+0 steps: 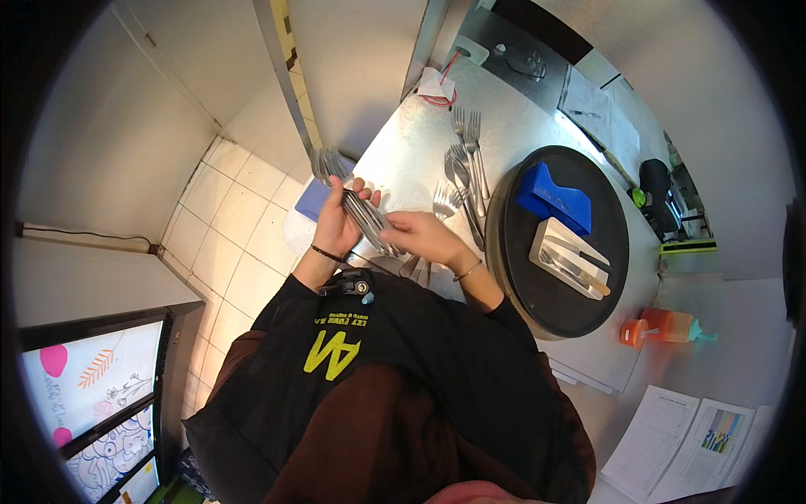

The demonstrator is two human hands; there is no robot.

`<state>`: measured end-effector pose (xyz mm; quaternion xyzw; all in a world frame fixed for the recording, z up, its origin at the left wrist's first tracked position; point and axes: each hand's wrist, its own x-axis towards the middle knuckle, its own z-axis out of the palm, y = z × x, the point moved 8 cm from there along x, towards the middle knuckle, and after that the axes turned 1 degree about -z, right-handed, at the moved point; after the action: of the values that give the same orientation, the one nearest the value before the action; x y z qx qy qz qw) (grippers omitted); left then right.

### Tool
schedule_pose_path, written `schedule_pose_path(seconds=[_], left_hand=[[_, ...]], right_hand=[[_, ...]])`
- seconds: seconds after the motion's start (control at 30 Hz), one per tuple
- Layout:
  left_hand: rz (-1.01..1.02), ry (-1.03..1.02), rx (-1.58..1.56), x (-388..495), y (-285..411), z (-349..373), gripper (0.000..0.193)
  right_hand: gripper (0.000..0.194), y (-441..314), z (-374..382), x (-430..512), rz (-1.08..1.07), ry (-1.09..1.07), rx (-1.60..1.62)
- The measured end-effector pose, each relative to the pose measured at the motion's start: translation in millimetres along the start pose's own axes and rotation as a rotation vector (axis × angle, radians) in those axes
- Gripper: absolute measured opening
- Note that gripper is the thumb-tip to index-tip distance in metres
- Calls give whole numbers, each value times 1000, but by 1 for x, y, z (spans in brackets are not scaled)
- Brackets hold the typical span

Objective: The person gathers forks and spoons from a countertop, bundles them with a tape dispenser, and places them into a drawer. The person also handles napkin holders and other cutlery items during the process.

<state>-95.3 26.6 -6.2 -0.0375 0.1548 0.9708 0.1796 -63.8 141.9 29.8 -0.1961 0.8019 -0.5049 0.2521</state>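
My left hand (340, 217) grips a thick bundle of metal forks (362, 208), their tines fanned towards the upper left. At the handle ends of the bundle, my right hand (419, 236) has its fingers closed on the handles. Several more forks (469, 142) lie on the pale counter beyond my right hand, some overlapping other cutlery (463, 173). Another small group of forks (446, 198) lies just behind my right hand. Further handle ends show on the counter beside my apron, partly hidden by my right hand.
Right of the forks, a round black tray (567, 315) holds a blue plastic holder (554, 201) and a white dish (567, 261) with cutlery. A red cable (437, 99) lies at the counter's far end. Orange containers (664, 324) stand at right; papers (652, 435) are at lower right.
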Motion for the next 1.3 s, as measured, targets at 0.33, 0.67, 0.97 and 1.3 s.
schedule_pose_path(seconds=[0.33,0.67,0.97,1.3], left_hand=[[65,-79,-389,-2,7,19,21],[177,196,76,3,-9,57,23],[83,214,341,-15,-20,77,21],[20,111,514,-14,-25,64,25]], right_hand=[[40,-14,24,-34,-187,260,782],[49,-43,-3,-42,-453,544,-22],[33,-27,-7,-37,-192,403,-76],[42,-17,9,-43,-112,260,104]])
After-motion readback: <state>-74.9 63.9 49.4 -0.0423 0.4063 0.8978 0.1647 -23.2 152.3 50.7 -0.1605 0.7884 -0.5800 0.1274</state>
